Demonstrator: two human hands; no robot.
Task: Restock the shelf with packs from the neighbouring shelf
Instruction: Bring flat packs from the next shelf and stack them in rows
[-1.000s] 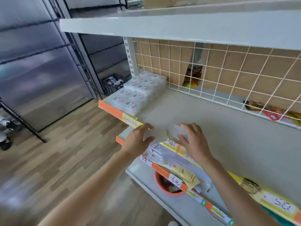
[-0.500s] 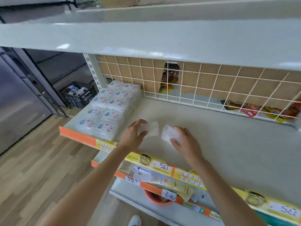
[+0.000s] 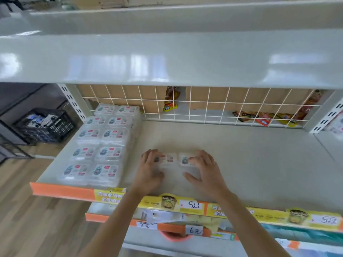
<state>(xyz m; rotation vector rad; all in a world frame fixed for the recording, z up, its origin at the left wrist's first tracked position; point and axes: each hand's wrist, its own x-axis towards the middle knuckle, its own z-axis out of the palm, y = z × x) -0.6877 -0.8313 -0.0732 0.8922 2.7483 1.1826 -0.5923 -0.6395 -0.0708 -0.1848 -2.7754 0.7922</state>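
Hands (image 3: pixel 150 170) (image 3: pixel 206 172) each grip one pack (image 3: pixel 169 158) (image 3: pixel 185 160); bare shelf (image 3: pixel 259 164) rightward.

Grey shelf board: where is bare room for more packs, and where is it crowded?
The grey shelf board is bare from the right hand across to the right upright, back to the white wire grid. A narrow strip lies between the left hand and the stacked clear tissue packs, which crowd the left end.
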